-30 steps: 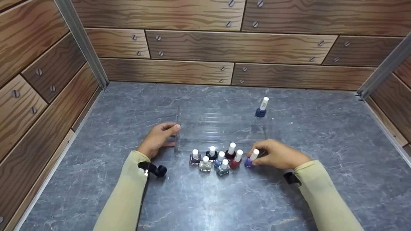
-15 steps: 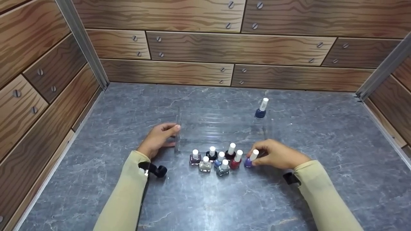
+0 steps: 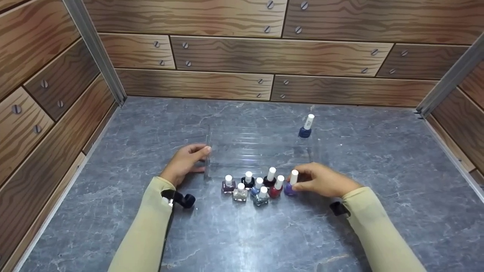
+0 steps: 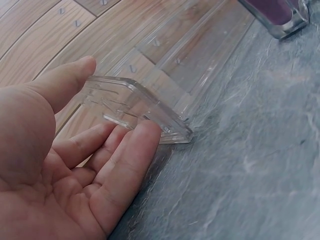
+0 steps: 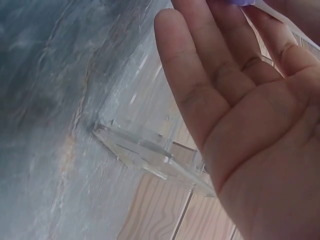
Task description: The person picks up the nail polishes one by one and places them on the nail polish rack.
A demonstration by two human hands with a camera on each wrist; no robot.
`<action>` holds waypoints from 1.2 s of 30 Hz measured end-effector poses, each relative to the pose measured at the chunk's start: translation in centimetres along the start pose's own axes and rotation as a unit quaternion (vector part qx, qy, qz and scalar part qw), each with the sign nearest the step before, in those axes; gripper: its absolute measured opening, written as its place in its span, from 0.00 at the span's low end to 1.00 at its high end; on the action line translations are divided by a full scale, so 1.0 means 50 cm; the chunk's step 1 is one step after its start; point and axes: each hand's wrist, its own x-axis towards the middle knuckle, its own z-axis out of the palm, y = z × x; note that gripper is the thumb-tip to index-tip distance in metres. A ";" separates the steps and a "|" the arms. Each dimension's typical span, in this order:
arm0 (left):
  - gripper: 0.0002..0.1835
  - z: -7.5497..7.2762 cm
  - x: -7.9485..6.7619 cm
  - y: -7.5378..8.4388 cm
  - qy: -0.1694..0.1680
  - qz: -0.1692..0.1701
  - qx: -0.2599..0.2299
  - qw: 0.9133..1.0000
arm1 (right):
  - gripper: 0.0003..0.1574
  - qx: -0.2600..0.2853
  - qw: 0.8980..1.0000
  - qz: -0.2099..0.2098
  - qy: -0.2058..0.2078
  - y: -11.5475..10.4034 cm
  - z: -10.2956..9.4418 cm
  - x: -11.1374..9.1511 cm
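Note:
My right hand (image 3: 320,180) pinches a purple nail polish bottle (image 3: 290,189) with a white cap, right beside the red nail polish bottle (image 3: 276,190). Only a sliver of the purple bottle (image 5: 242,2) shows at the top of the right wrist view. At the other side, my left hand (image 3: 185,163) touches the left end of a clear stepped rack (image 3: 207,158). In the left wrist view its fingertips lie against the end panel (image 4: 160,112), with the thumb at the panel's upper edge.
Several white-capped nail polish bottles stand grouped before the rack, among them a dark purple one (image 3: 228,186), a clear glitter one (image 3: 240,194) and a black one (image 3: 248,182). A dark blue nail polish bottle (image 3: 305,131) stands at the rack's back right. Wood-patterned walls (image 3: 227,83) enclose the table.
My right hand has shifted the purple bottle slightly left, closer to the red one, and its cap now stands more upright. The left hand has stayed at the rack's end.

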 end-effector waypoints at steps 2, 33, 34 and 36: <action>0.31 0.000 0.000 -0.001 0.000 0.000 0.000 1.000 | 0.05 -0.001 1.000 -0.010 -0.002 0.000 0.000 0.001; 0.31 0.003 0.000 -0.003 0.005 0.010 -0.003 1.000 | 0.10 0.123 0.910 -0.048 0.394 -0.006 -0.051 -0.008; 0.31 0.003 0.000 -0.003 0.006 0.010 -0.003 1.000 | 0.10 0.121 0.905 -0.046 0.406 -0.004 -0.051 -0.008; 0.31 0.004 -0.001 -0.002 0.005 0.010 -0.003 1.000 | 0.11 0.120 0.897 -0.040 0.424 0.000 -0.052 -0.008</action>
